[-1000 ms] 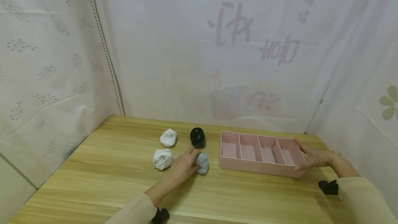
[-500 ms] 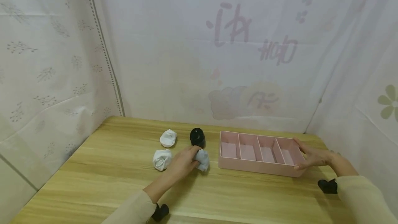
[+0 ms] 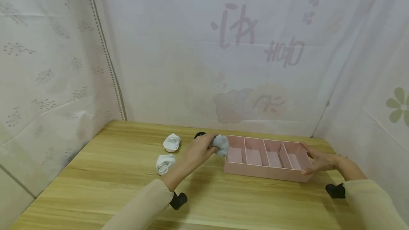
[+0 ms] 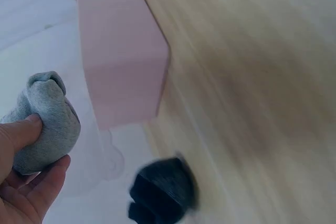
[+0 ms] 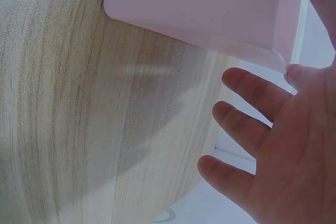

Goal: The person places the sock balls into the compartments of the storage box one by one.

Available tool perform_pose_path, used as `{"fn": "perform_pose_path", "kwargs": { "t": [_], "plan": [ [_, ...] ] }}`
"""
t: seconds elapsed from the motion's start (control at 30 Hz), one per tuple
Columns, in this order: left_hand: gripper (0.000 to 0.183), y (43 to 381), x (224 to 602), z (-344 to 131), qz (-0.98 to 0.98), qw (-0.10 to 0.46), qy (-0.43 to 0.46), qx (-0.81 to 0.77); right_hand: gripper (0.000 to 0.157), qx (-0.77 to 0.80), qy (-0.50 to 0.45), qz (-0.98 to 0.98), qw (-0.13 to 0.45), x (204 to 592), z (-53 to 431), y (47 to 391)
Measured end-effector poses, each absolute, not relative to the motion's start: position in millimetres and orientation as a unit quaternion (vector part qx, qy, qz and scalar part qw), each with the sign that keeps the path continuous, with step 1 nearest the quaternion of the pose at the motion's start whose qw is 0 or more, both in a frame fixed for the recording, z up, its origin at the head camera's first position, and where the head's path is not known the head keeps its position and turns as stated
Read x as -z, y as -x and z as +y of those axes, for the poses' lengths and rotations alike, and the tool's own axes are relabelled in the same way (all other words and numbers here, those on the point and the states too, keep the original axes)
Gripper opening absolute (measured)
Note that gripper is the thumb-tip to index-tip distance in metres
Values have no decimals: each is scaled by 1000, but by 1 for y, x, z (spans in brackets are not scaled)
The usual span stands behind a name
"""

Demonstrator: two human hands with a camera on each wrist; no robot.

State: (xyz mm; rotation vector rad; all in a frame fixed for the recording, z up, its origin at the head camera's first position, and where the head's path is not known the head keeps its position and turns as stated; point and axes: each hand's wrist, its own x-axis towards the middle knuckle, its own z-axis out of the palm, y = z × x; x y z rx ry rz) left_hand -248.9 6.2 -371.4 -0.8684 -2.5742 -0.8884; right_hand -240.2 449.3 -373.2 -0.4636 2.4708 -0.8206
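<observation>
My left hand point(image 3: 197, 151) pinches a rolled-up grey sock point(image 4: 55, 121) between thumb and fingers. The sock is raised off the table and overlaps the left end of a pink divided box point(image 3: 265, 173) in the head view. Along the box, thin dividers separate several bare compartments. At its right end, my right hand point(image 3: 324, 161) holds the box, thumb at the front and index finger at the back corner. In the right wrist view its other fingers point(image 5: 247, 127) are spread away from the wall. Partly hidden behind my left hand is a rolled black sock point(image 4: 165, 190).
Two rolled white bundles, one at the back point(image 3: 172, 142) and one nearer point(image 3: 165, 164), lie left of my left hand on the wooden table point(image 3: 96, 184). Patterned curtains point(image 3: 172, 63) surround the table at the back and sides.
My left hand has lifted the grey sock off the table and carried it right and back, up to the box's left end. The right hand and box have stayed in place.
</observation>
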Motion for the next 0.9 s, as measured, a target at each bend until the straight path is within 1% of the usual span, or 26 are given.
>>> {"fn": "perform_pose_path", "kwargs": {
  "t": [0.13,0.3,0.43,0.53,0.6,0.9],
  "plan": [
    [43,256,369,25,-893,140,307,298,116,295,170,908,245,374,450,240],
    [36,264,373,46,-900,143,316,263,116,293,173,909,241,374,450,240],
    [35,268,379,57,-903,153,338,219,117,297,166,908,245,374,451,241],
    [40,270,383,62,-904,152,353,187,118,300,160,906,252,373,450,241],
    [38,271,386,65,-907,147,358,169,118,298,156,907,255,372,450,241],
    [20,276,391,79,-930,113,344,70,119,301,151,904,264,373,449,241]
  ]
}}
